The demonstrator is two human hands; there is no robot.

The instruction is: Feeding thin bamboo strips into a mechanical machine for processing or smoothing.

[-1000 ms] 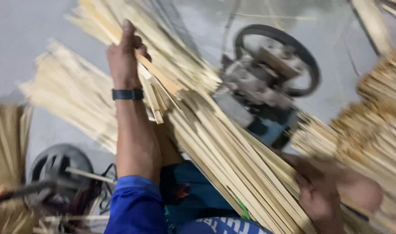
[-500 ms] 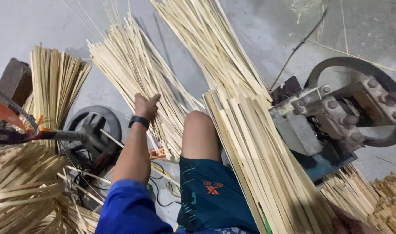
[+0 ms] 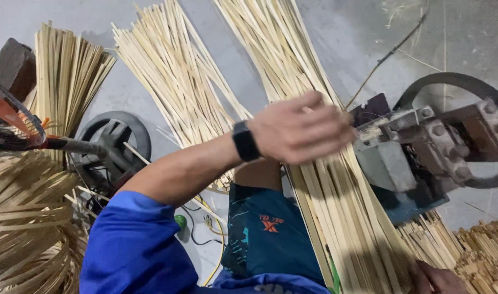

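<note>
Floor: grey concrete floor (image 3: 336, 49) carries everything here, with splints fanned out towards its far edge.
Main bundle: long sheaf of pale bamboo splints (image 3: 341, 218) runs from the far edge of the floor down across the person's lap to the near edge, just beside the machine.
Other piles: a second fan of pale bamboo splints (image 3: 172, 81) lies left of it, an upright tuft of the same (image 3: 69, 65) stands at the far left, and curled flat strips (image 3: 25, 228) heap up at the near left corner.
Machine: grey and blue metal machine with a dark wheel (image 3: 423, 152) sits at the right edge, touching the main bundle's side.
Left hand: left hand (image 3: 300, 133), black wristband on, hangs over the main bundle, fingers curled and blurred; whether it grips any splints, I cannot tell.
Right hand: right hand (image 3: 437, 277) is only a sliver at the near edge, low on the bundle; grip not readable.
Handling: I'd judge the splints light, stiff but snappable, slippery against each other; best taken mid-length in a full wrap.
Hidden: the bundle's near end, the machine's feed mouth and most of the right hand are cut off.
</note>
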